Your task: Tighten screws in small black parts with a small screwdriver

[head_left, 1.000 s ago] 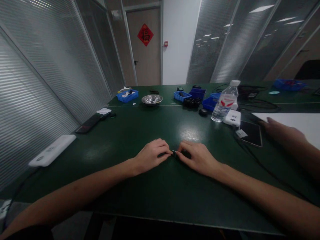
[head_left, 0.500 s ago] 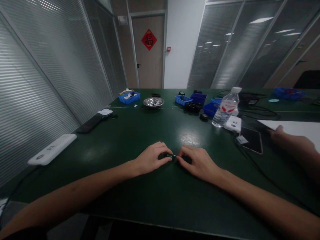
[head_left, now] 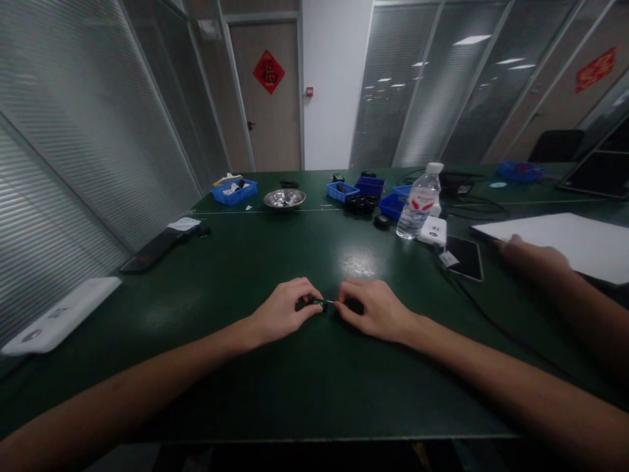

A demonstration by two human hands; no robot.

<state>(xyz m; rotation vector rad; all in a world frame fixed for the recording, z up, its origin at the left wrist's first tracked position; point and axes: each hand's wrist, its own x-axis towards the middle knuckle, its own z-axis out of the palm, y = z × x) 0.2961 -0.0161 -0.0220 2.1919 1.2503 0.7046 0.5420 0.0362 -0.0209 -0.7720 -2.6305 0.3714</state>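
My left hand (head_left: 285, 308) is closed in a pinch on a small green circuit board (head_left: 319, 303), held just over the table. Opposite it, my right hand (head_left: 376, 308) has thumb and forefinger pressed together around a thin, pale, pin-like piece (head_left: 330, 301). That piece spans the short gap between the two hands, pointing at the board's right end. Whether its tip touches the board is too small to tell. Both forearms come in low over the green table (head_left: 275, 387).
At right, another person's hand (head_left: 535, 255) grips a flat white-topped object (head_left: 555, 236). Nearer stand a water bottle (head_left: 420, 203), a white power bank (head_left: 432, 231) and a phone (head_left: 464, 257) by a cable. Blue trays (head_left: 236, 192) and a metal dish (head_left: 285, 199) lie farther back.
The view has turned to the right, so everything sits farther left. The gap between my hands looks slightly wider, with more of the thin piece showing. Both grips stay the same.
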